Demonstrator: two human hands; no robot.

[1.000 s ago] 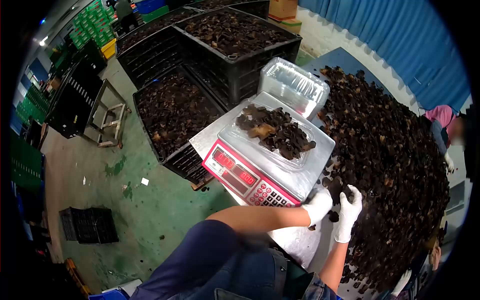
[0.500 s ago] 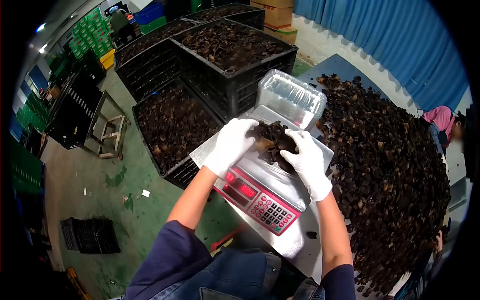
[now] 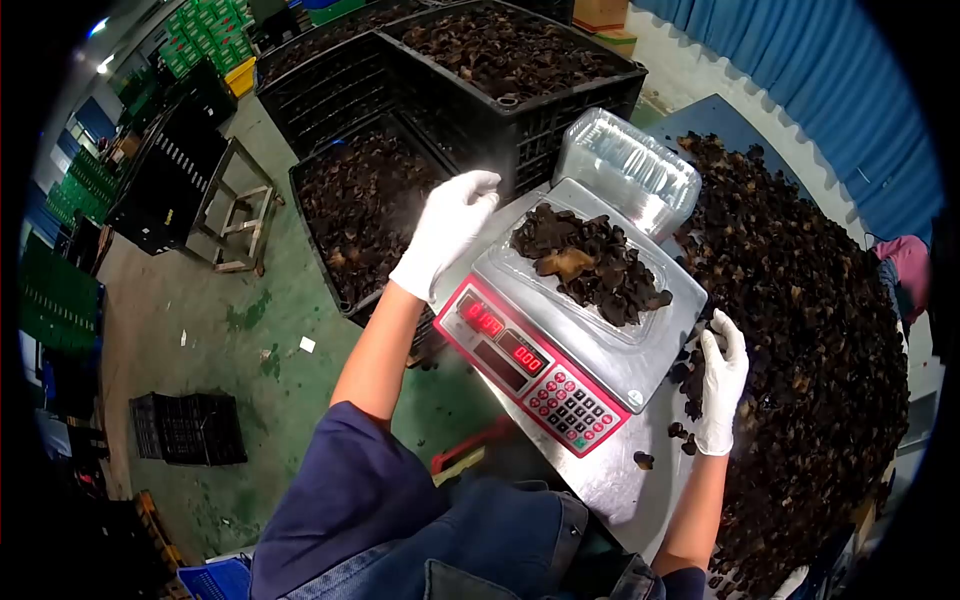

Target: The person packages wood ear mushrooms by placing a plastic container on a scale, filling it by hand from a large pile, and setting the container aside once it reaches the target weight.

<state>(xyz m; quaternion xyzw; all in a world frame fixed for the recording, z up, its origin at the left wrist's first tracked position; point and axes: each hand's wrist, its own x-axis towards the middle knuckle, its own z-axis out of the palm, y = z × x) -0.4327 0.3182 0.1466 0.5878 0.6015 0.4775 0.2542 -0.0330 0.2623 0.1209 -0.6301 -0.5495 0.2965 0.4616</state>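
Note:
A clear plastic tray (image 3: pixel 655 325) with dark wood ear mushrooms (image 3: pixel 585 262) in it rests on the metal pan of a red-framed digital scale (image 3: pixel 540 365). Red digits glow on the display, one window reading 0.00. My left hand (image 3: pixel 452 228), in a white glove, hovers off the scale's left side, its fingers loosely bent and nothing seen in them. Beyond the scale's right edge, my gloved right hand (image 3: pixel 724 385) is at the border of a big mushroom heap (image 3: pixel 800 350), thumb and fingers slightly apart. No mushroom shows in its grasp.
Stacked clear trays (image 3: pixel 628 172) stand behind the scale. Large black crates (image 3: pixel 510 120) of mushrooms are at the back and left. A few loose pieces (image 3: pixel 643 460) lie on the metal table (image 3: pixel 615 490). Someone in pink (image 3: pixel 908 270) is at the far right.
Both hands have let go of the mushrooms on the scale, which now lie spread in the tray. My left hand has drawn back leftward; my right has moved right and down to the heap.

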